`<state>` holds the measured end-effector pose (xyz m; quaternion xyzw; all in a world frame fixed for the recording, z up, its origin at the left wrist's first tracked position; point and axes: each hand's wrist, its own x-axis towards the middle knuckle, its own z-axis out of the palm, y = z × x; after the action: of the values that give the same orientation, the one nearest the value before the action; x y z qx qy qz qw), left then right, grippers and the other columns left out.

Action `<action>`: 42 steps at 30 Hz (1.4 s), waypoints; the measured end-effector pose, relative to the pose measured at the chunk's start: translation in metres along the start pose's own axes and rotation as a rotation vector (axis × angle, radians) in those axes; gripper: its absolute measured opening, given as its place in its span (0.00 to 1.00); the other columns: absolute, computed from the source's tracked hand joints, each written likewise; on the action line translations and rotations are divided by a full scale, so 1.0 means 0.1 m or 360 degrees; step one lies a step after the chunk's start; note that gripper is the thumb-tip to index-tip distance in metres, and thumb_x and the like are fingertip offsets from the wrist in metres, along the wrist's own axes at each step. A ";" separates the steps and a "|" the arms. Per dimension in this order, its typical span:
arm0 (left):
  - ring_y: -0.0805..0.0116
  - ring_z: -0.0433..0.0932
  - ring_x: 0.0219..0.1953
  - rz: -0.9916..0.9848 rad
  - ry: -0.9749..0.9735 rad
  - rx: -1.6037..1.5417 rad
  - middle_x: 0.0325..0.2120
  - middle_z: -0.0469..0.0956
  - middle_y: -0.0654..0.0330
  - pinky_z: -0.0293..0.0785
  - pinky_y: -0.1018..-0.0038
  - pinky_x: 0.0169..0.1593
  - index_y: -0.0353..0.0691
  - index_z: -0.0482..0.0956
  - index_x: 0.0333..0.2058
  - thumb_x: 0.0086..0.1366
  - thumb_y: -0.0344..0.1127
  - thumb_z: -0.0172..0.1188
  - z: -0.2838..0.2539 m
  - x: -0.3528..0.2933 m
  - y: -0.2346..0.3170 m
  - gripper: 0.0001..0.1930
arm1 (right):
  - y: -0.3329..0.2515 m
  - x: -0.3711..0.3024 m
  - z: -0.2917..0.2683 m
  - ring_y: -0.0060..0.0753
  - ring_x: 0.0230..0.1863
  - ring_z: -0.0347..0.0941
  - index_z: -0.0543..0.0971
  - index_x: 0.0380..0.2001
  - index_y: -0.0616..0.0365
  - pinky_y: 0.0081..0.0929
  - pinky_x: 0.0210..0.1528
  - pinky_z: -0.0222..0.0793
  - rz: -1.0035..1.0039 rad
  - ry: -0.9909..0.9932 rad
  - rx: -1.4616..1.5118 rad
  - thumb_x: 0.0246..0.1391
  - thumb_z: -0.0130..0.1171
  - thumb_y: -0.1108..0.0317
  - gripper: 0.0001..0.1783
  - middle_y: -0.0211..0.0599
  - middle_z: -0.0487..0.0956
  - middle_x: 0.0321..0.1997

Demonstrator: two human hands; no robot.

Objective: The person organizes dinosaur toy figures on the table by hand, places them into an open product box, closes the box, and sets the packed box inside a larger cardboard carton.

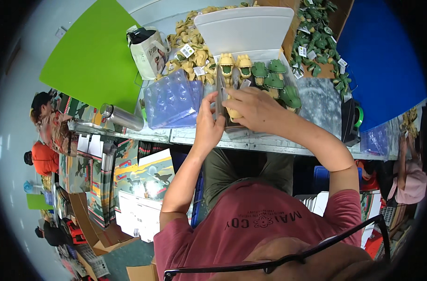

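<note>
In front of me a white display box (244, 28) stands with its lid raised. Tan dinosaur-head toys (226, 64) and green dinosaur-head toys (274, 80) sit in it in rows, mouths up. My right hand (258, 108) reaches into the box from the right, its fingers bent over another tan dinosaur-head toy (233, 111) at the near left, which they partly hide. Against the outer left wall of the box is my left hand (208, 122), fingers extended and thumb apart, with nothing seen in it.
Clear plastic blister trays (172, 100) lie left of the box. Tan toys (192, 47) are heaped behind them, green toys (316, 42) at the back right. A tote bag (149, 54) and a steel bottle (122, 117) stand left; a black tape dispenser (350, 122) is right.
</note>
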<state>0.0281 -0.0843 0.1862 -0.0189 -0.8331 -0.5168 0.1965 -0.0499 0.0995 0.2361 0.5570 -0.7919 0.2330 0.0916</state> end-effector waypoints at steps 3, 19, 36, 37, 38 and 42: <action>0.51 0.79 0.52 -0.0069 0.0016 -0.0079 0.53 0.72 0.45 0.76 0.61 0.54 0.36 0.63 0.62 0.59 0.18 0.51 -0.04 -0.01 -0.04 0.31 | -0.02 -0.01 0.10 0.47 0.56 0.74 0.77 0.50 0.54 0.41 0.56 0.71 -0.0136 0.0100 -0.0145 0.44 0.71 0.67 0.27 0.45 0.72 0.62; 0.43 0.79 0.43 -0.0044 -0.0340 0.0393 0.38 0.80 0.43 0.74 0.58 0.48 0.42 0.72 0.51 0.59 0.38 0.61 -0.29 0.80 0.03 0.21 | 0.67 0.77 -0.19 0.58 0.63 0.70 0.78 0.55 0.58 0.42 0.63 0.68 0.0307 0.0118 -0.0152 0.58 0.63 0.64 0.22 0.53 0.74 0.63; 0.42 0.82 0.37 -0.0101 -0.0097 0.0314 0.30 0.82 0.42 0.75 0.57 0.47 0.40 0.75 0.55 0.64 0.33 0.52 -0.31 0.77 -0.46 0.21 | 0.88 0.86 0.08 0.54 0.50 0.77 0.82 0.46 0.61 0.45 0.53 0.73 0.0211 0.0057 -0.0094 0.57 0.62 0.68 0.15 0.49 0.82 0.47; 0.42 0.82 0.37 -0.0107 -0.0109 0.0308 0.30 0.82 0.42 0.75 0.57 0.47 0.40 0.75 0.55 0.64 0.33 0.52 -0.30 0.76 -0.43 0.21 | 0.90 0.85 0.14 0.54 0.50 0.77 0.82 0.46 0.61 0.45 0.53 0.73 0.0224 0.0051 -0.0092 0.57 0.62 0.68 0.15 0.49 0.82 0.47; 0.42 0.81 0.39 -0.0122 -0.0105 0.0332 0.31 0.82 0.41 0.75 0.57 0.48 0.40 0.75 0.55 0.64 0.33 0.51 -0.30 0.76 -0.39 0.21 | 0.89 0.84 0.17 0.54 0.51 0.77 0.81 0.47 0.61 0.44 0.53 0.73 0.0219 -0.0020 -0.0118 0.57 0.62 0.67 0.15 0.48 0.82 0.48; 0.44 0.81 0.43 0.0178 0.0010 0.0532 0.38 0.81 0.42 0.75 0.57 0.50 0.41 0.77 0.55 0.64 0.32 0.53 -0.27 0.79 -0.46 0.20 | 0.89 0.83 0.14 0.53 0.54 0.77 0.81 0.52 0.57 0.43 0.56 0.73 0.0231 -0.0074 -0.0098 0.58 0.62 0.64 0.19 0.46 0.82 0.52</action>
<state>-0.0472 -0.1429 0.1844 -0.0306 -0.9044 -0.3593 0.2280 -0.1605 0.0473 0.2333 0.5004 -0.8389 0.2014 0.0731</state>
